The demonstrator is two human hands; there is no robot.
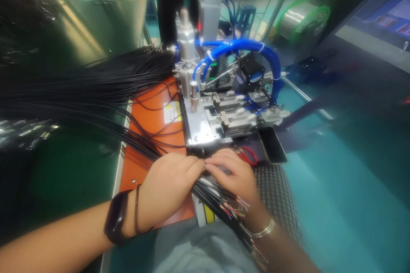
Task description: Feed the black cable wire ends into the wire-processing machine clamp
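My left hand is closed over a bundle of black cables that runs beneath its palm and comes out toward my lap. Stripped ends with thin coloured wires fan out from the bundle below my right wrist. My right hand has its thumb and fingers pinched together, tips meeting those of my left hand. Whatever lies between the fingertips is too small or hidden to make out. Just beyond both hands stands a bench machine with a metal plate and clamp-like fixtures.
More black cables stretch across the orange bench top from the left. A thick blue hose arches over the machine. To the right lie a phone and a red cord. A wire spool stands farther back.
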